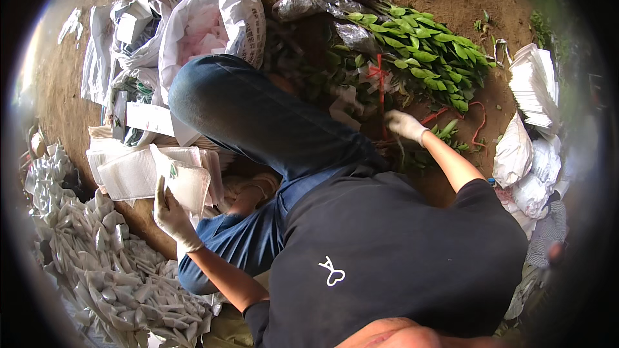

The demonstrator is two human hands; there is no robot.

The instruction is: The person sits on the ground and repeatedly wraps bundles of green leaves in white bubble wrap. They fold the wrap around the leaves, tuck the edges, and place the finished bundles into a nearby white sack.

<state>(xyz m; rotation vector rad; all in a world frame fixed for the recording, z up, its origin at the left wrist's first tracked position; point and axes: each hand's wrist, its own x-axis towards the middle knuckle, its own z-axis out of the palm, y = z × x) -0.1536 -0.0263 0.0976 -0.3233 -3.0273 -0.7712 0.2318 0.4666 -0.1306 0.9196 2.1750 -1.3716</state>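
My left hand [175, 220], in a whitish glove, is at the edge of a white padded pouch [189, 191] with a small green piece near its upper part. Its index finger points up along the pouch; whether the fingers pinch it is unclear. My right hand [407, 126], also gloved, is beside an upright red string [381, 82], low among leaves and pale scraps; its fingertips are blurred, so a grip cannot be made out. Beyond it lies a large bundle of leafy green stems [425, 48], with silvery plastic film [355, 36] around the stem ends.
More pale pouches [126, 174] lie under the left one. White woven sacks [242, 19] stand upper left, one holding pinkish sheets [205, 34]. Small filled packets [130, 295] are heaped lower left. A stack of folded white sheets [534, 84] and white bags [515, 154] are at right.
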